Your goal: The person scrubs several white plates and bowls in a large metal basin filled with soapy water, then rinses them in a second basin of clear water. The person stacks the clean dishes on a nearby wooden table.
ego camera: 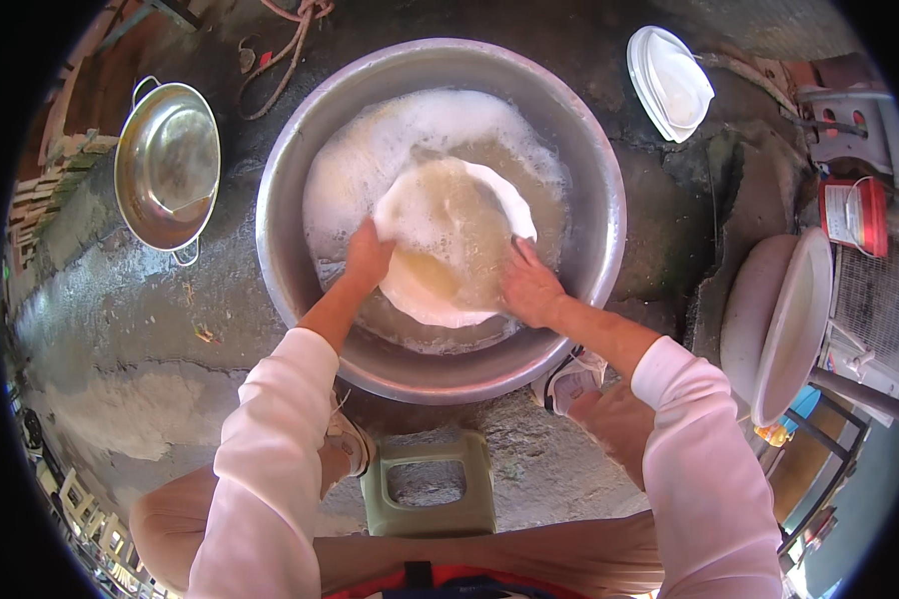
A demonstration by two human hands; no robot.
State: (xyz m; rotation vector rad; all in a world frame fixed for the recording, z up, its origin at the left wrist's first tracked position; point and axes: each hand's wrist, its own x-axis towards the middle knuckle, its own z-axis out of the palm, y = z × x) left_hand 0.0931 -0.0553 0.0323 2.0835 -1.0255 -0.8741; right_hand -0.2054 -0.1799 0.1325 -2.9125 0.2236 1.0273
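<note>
Before me stands a large round metal basin (285, 202) of cloudy, soapy water, with thick foam (442, 108) along its far side. A big white plate (412, 296) with a wavy rim lies partly under the water and suds. My left hand (367, 254) grips its left edge. On the opposite side my right hand (532, 284) has hold of the rim, fingers around it and partly in the water. The plate's middle is blurred by murky water and bubbles.
A two-handled metal pan (168, 165) rests on the wet floor at left. White plates (670, 82) lie at far right. A green plastic stool (427, 517) is between my feet. At right are a red bucket (854, 217) and a large tilted basin (794, 329). Rope (292, 67) lies beyond.
</note>
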